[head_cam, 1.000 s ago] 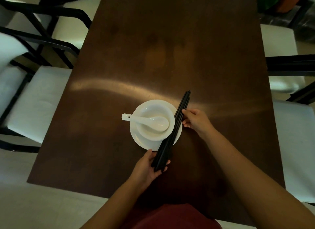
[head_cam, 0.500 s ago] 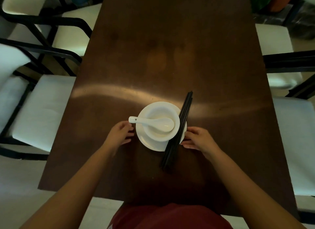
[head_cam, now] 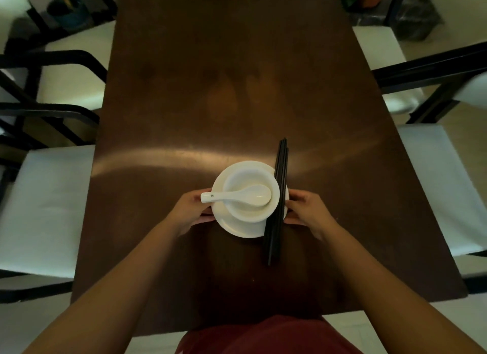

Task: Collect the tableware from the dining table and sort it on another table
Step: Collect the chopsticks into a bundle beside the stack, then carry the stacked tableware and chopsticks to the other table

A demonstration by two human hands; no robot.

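A white plate (head_cam: 238, 228) sits near the front of the dark wooden dining table (head_cam: 237, 77). A white bowl (head_cam: 247, 178) stands on the plate, with a white ceramic spoon (head_cam: 237, 195) lying across it, handle to the left. Several black chopsticks (head_cam: 278, 203) lie across the plate's right side, their ends overhanging front and back. My left hand (head_cam: 191, 211) grips the plate's left rim. My right hand (head_cam: 307, 208) grips the right rim beside the chopsticks.
White-cushioned chairs with black frames stand along both long sides, such as the left chair (head_cam: 44, 208) and the right chair (head_cam: 442, 185). A potted plant (head_cam: 67, 11) sits on the floor at the far left. The table's front edge lies just before my body.
My left hand let go of the chopsticks' near end and moved to the plate's left rim. My right hand slid to the right rim. The chopsticks now lie straighter across the plate.
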